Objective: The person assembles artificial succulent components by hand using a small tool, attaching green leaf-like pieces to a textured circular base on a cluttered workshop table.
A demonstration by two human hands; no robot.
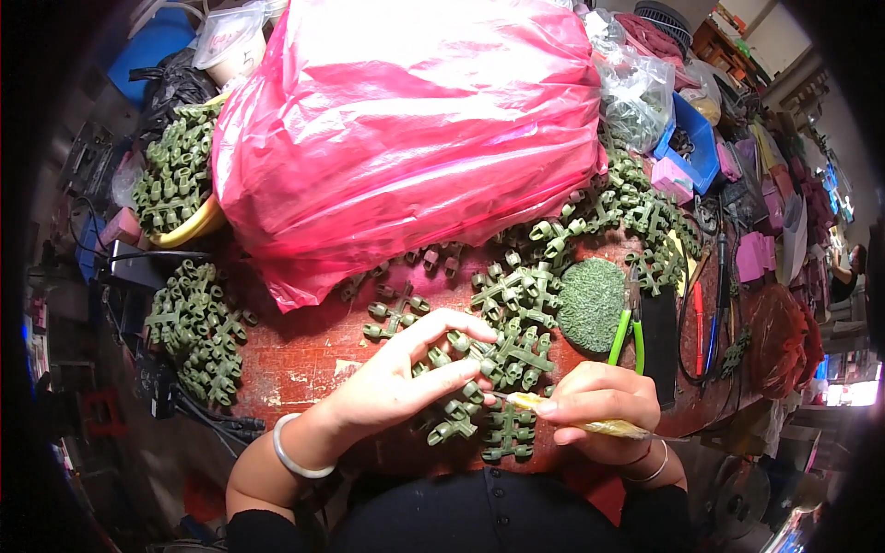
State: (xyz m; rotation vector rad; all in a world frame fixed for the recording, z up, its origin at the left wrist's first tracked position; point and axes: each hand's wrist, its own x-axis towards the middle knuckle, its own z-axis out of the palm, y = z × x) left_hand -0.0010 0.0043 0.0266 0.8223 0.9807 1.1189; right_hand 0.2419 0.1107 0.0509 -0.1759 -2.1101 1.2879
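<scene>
My left hand pinches a green plastic sprue, light, stiff, best held by its branches, near on the bench, while my right hand is clamped on a yellow-handled tool.

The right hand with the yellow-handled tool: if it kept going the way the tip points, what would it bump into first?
The right hand aims its yellow-handled tool leftward, so it would probably first meet the green plastic piece under the left hand. The tip already looks about touching it; depth is unclear.

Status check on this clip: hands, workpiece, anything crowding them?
Left hand pinching green plastic sprue. Right hand gripping yellow-handled tool, tip at sprue. Loose sprues and red bag crowd bench.
</scene>
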